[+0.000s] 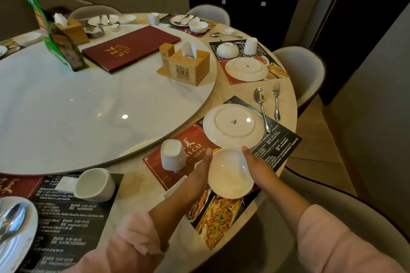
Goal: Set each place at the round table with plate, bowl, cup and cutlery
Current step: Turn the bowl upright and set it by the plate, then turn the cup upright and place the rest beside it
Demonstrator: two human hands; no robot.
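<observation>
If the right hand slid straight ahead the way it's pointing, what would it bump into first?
Most likely the upside-down plate: the right hand, holding the bowl, points at its near rim, though the hand's height above the placemat is unclear.

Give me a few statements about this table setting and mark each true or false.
1. The left hand and right hand hold the round white ceramic bowl between them. True.
2. The round white plate beyond the bowl lies face up. False: it lies upside down, base mark showing.
3. The metal spoon and metal fork lie to the right of that plate. True.
4. The dark red menu book lies on a chair. False: it lies on the white round turntable.
</observation>
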